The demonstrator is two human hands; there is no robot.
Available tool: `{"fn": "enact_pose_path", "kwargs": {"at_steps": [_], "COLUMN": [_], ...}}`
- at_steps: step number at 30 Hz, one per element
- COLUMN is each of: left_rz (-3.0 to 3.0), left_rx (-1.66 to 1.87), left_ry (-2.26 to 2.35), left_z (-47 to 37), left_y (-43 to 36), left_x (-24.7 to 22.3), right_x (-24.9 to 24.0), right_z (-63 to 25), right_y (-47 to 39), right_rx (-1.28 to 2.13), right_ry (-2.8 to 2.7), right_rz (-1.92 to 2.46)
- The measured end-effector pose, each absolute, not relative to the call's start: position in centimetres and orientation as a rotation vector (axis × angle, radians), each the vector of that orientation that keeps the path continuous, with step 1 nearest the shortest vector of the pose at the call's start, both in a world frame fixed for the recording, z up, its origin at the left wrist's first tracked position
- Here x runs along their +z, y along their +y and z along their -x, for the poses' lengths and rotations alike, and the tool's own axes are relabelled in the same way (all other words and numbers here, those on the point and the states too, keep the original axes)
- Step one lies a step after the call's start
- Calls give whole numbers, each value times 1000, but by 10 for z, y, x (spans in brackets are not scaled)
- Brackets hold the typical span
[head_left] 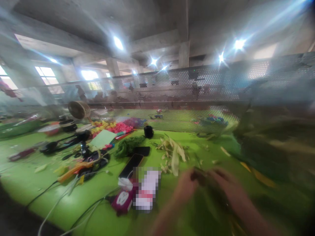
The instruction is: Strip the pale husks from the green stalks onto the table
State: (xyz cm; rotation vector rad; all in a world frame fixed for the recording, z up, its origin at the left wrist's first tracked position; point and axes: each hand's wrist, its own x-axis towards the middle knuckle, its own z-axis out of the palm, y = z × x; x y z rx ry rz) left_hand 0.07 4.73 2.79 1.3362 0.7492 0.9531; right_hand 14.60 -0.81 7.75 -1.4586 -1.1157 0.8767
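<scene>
Over the green tabletop, my left hand [186, 182] and my right hand [222, 178] are close together, both smeared by motion. Their fingers are closed on a dark olive leaf-like piece [212, 193] that spans between them and hangs down. Its exact kind is too blurred to tell. Just beyond my left hand lies a loose pile of pale yellow dry husk strips [175, 155]. To the right of my right hand are orange-yellow strips [262, 177] beside a large dark bundle [273, 154], also blurred.
A purple tissue pack [123, 198], a pixelated pink-white item [147, 190] and a black phone [131, 165] lie left of my hands. Farther left are an orange-handled tool [73, 171] with cords, and a small fan [79, 109]. A perforated metal screen [172, 85] closes the back.
</scene>
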Motion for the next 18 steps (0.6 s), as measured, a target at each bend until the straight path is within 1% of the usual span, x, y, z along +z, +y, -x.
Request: {"fn": "enact_pose_path", "kwargs": {"at_steps": [6,12,15,18], "left_rz": [-1474,-1290,-1240,-1224], "left_rx": [914,918,921,931], "left_ry": [743,780,793,801], "left_z": [0,4,5,5], "left_y": [50,51,51,50], "left_x": [23,27,28,30], "right_x": [72,63,57,50], "right_z": [-147,-153,-154,-154], "right_y": [-3,-5,-4,-1], "right_rx": [730,507,363,303], "right_ry": [-1281,-1254,-1451,-1683], "right_rz": [1448,1557,1522,1451]}}
